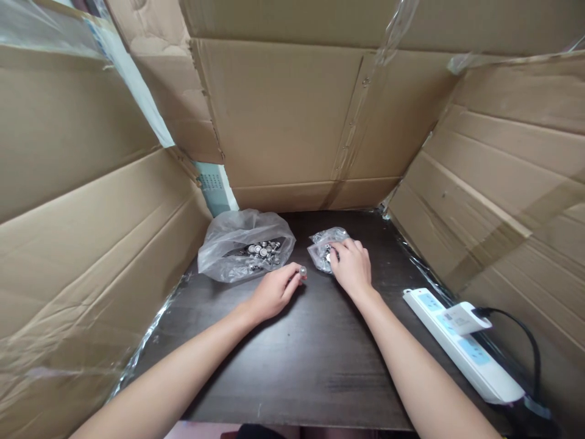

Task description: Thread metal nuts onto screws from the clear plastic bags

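My left hand (273, 291) is closed, pinching a small round piece with a clear, shiny top (303, 270) between thumb and fingers, just above the table. To its upper left, a large translucent plastic bag (219, 256) lies with its mouth open. Inside are several small metallic round parts (259, 250). My right hand (354, 265) is at a smaller clear plastic bag (336, 234), its fingers curled over the opening. Small shiny parts (328, 257) show in that bag beside the thumb. The right fingertips are partly hidden, and what they pinch cannot be made out.
A white power strip (464, 347) with a plugged-in white adapter (461, 318) and black cable (525, 332) lies at the right of the dark table (292, 366). Cardboard walls (292, 116) enclose the left, back and right sides. A pale green piece (214, 186) shows at the back left.
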A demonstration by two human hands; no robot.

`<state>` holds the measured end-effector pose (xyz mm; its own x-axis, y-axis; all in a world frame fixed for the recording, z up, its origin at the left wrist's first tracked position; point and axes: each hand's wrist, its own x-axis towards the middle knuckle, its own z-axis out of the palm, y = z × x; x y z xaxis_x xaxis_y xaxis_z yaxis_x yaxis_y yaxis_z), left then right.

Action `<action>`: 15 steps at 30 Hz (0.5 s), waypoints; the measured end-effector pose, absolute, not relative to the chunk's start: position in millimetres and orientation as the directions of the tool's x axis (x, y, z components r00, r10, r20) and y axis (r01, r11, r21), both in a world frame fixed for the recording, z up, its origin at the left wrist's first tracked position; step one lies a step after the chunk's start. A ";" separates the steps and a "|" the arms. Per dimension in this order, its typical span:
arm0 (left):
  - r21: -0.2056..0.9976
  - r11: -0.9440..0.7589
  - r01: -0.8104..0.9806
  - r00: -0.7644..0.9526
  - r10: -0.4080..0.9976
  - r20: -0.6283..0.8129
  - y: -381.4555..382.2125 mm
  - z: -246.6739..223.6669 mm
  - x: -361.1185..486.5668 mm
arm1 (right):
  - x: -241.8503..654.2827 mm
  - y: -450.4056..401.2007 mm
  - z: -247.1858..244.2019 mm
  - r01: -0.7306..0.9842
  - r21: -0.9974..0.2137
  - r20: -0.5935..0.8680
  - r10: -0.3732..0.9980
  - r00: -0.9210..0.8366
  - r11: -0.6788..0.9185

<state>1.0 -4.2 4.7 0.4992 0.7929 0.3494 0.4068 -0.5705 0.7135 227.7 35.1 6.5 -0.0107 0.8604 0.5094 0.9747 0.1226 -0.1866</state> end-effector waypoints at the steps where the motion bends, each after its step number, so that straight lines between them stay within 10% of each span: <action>1: 0.700 -0.579 0.418 0.504 0.789 0.351 -4.3 5.3 1.3 | 226.0 37.0 5.6 0.976 -0.178 0.510 0.860 -0.018 0.126; 15: 0.676 -0.581 0.454 0.500 0.794 0.346 -4.1 2.1 -0.5 | 220.1 39.9 -2.5 0.955 -0.197 0.495 0.863 -0.099 0.223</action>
